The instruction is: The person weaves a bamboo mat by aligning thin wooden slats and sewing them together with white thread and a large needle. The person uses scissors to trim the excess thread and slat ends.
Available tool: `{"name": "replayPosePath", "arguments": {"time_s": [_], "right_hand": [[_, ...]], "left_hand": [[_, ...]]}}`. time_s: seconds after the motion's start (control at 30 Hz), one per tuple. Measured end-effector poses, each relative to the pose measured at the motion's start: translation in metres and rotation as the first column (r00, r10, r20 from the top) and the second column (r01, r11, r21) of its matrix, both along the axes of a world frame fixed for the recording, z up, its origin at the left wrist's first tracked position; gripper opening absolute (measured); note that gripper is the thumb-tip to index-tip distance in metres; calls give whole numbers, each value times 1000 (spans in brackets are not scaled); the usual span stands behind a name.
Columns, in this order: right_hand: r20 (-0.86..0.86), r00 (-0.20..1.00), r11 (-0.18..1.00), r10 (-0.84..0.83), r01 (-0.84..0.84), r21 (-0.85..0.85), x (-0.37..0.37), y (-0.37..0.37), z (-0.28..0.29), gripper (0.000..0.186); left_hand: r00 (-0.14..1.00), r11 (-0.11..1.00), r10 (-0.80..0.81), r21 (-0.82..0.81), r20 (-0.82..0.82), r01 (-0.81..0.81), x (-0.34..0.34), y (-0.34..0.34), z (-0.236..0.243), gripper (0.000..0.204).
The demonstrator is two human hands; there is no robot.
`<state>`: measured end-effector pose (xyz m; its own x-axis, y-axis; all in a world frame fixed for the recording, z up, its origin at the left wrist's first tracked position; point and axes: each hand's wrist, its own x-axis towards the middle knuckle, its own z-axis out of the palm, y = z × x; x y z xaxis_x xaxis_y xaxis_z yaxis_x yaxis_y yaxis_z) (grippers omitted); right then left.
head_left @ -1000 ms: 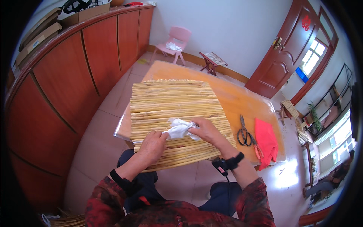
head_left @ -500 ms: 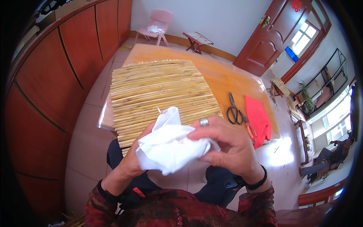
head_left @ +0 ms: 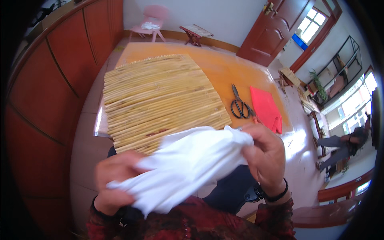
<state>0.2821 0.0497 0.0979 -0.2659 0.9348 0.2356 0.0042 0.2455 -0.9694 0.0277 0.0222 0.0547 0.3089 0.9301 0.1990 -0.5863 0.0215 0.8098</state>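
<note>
Left hand [head_left: 116, 176] and right hand [head_left: 267, 156] hold white cloth [head_left: 192, 162], spread between them. Mat [head_left: 160, 96] lies on table [head_left: 224, 66], at left. Scissors [head_left: 235, 93] and red cloth [head_left: 265, 106] lie right of mat. Chair [head_left: 155, 13] stands far left.

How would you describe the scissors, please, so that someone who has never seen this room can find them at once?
On the large orange-brown table, look to the right of the reed mat. Between it and the red cloth lie the scissors, tips toward the table's far side. Unlike the red-handled pliers beside them, they have two wide, black looped handles.
</note>
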Motion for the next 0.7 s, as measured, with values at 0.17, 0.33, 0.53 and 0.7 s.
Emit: {"name": "replayPosePath", "arguments": {"time_s": [0.17, 0.33, 0.53, 0.7], "right_hand": [[-95, 947, 919, 307, -269, 287, -31, -34, 41, 13], [-47, 910, 837, 411, -356, 416, -34, -48, 27, 12], [-10, 875, 768, 484, -419, 484, -43, -49, 22, 12], [63, 885, 735, 460, -420, 532, -36, -49, 16, 11]], "left_hand": [[947, 968, -84, 250, 311, 4, -4, -35, 30, 20], [914, 943, -210, 318, 346, 96, 4, -36, 27, 21], [890, 905, -319, 384, 325, 184, 9, -40, 31, 22], [806, 825, -499, 458, 319, 330, 29, -27, 32, 23]]}}
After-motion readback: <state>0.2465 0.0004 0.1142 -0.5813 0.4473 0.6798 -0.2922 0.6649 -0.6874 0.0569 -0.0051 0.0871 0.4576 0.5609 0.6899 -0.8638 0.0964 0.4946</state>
